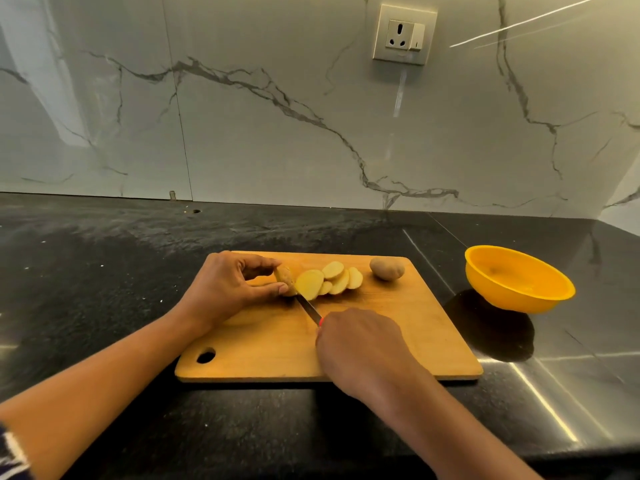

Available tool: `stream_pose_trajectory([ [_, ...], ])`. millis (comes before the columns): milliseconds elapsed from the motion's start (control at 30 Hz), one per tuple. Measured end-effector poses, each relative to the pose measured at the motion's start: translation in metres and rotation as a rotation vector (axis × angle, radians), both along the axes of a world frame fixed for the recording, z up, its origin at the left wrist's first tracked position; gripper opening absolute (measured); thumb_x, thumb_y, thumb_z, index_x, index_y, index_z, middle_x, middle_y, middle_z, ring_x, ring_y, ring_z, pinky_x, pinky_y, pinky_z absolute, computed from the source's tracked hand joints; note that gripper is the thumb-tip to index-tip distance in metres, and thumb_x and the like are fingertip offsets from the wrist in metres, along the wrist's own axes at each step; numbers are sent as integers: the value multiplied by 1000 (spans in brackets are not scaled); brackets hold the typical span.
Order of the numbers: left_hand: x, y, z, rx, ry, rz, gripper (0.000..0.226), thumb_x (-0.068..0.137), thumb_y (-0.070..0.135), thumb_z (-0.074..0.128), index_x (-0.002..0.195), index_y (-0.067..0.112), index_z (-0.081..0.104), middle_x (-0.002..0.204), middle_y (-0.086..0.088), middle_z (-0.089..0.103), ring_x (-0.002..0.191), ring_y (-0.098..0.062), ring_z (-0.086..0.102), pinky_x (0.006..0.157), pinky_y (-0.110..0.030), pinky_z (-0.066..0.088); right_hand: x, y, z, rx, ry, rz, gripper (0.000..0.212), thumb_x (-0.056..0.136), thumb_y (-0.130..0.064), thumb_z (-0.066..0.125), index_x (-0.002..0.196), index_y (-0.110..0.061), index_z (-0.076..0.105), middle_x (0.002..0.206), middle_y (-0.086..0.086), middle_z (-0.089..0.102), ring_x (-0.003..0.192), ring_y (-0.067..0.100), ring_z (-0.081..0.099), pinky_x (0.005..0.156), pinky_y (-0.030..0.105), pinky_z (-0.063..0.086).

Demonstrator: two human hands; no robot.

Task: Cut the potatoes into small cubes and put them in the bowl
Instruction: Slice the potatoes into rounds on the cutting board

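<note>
On the cutting board (346, 348) the left hand (221, 289) pinches the potato end (284, 277); the knife (308, 308) runs from it toward the right hand (360, 344), whose grip is clenched on the handle; slices (329, 280) fan rightward; the whole potato (387, 268) and bowl (519, 280) lie farther right.

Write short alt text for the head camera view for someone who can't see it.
On a wooden cutting board, the left hand pinches a potato end while the right hand slices it with a knife. Slices, a whole potato and an empty yellow bowl lie rightward.

Bowl (518, 279) orange-yellow; board (363, 341) tan wood; slices (327, 280) pale yellow; whole potato (387, 268) brown; desk (104, 271) black w/ speckles; wall (277, 116) white, grey veins.
</note>
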State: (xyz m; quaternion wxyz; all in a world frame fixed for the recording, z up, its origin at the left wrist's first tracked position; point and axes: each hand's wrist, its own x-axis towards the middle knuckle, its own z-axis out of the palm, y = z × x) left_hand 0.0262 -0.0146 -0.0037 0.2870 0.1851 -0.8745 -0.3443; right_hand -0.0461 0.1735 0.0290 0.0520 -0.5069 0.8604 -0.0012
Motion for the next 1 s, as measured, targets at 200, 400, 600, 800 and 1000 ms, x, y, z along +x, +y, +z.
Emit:
stream_pose_trajectory([
  [200,1,0,0,27,20,12,50,60,39,75,108,24,68,95,19,67,92,13,60,77,-3,46,-7,10,-3,-40,-60,-58,26,101,-29,36,109,-17,58,91,-1,51,84,17,51,67,31,37],
  [400,1,0,-1,-46,-11,19,59,58,46,75,113,24,66,106,14,66,95,7,59,81,-3,44,-25,-2,0,-243,-147,-169,34,101,-39,32,103,-19,59,88,-2,58,83,15,56,60,27,39],
  [600,2,2,-2,-113,-4,55,61,57,49,73,113,24,67,110,10,67,87,-10,67,78,-17,54,-19,-12,-1,-318,-67,-76,34,102,-39,30,108,-19,57,84,-3,53,76,14,49,50,25,28],
  [800,-1,0,-4,-157,18,68,61,58,50,71,111,21,67,109,4,69,91,-15,68,80,-21,55,-10,-23,-4,-290,-61,-65,30,102,-37,33,112,-19,55,85,-3,50,78,14,48,52,26,27],
  [1000,-1,2,-4,-152,26,56,63,57,50,70,111,19,67,109,5,68,93,-9,67,76,-7,47,-2,-27,5,-210,-33,-42,25,101,-28,39,117,-15,54,101,2,60,75,16,43,48,24,23],
])
